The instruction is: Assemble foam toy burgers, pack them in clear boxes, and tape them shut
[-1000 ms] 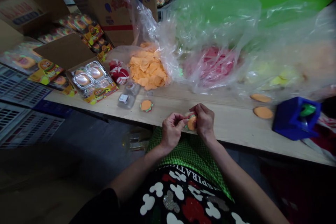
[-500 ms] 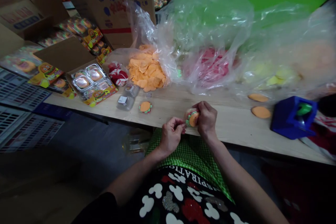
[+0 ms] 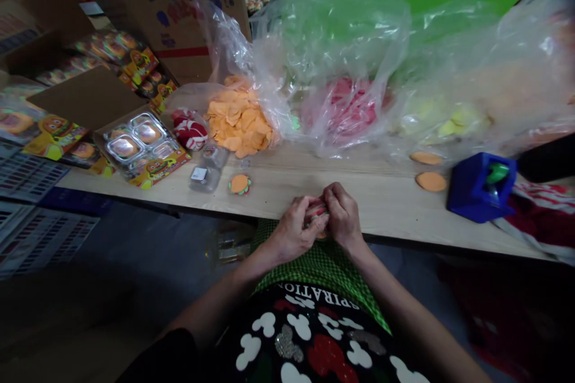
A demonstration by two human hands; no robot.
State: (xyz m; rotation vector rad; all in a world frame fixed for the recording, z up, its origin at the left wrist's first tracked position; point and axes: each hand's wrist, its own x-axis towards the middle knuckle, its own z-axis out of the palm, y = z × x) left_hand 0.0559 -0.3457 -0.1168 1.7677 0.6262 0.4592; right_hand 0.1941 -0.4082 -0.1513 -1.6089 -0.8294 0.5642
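Between my two hands, at the table's front edge, is a small layered toy burger (image 3: 315,210), partly hidden by fingers. My left hand (image 3: 296,224) wraps round its left and near side. From the right, my right hand (image 3: 342,213) grips it with curled fingers. To the left lies another toy burger (image 3: 239,184) with an orange top and a green and red rim. Beside that one is a clear plastic pack (image 3: 205,173) with a white label.
An open display box (image 3: 144,146) of packed burgers stands at the left. Plastic bags hold orange pieces (image 3: 242,116), pink pieces (image 3: 350,102) and yellow pieces (image 3: 456,122) along the back. A blue tape dispenser (image 3: 476,191) and two orange discs (image 3: 430,181) are at the right.
My left hand has moved up and right and closed round the burger, which is now more covered and turned. My right hand has shifted slightly left. The whole view has moved a little.
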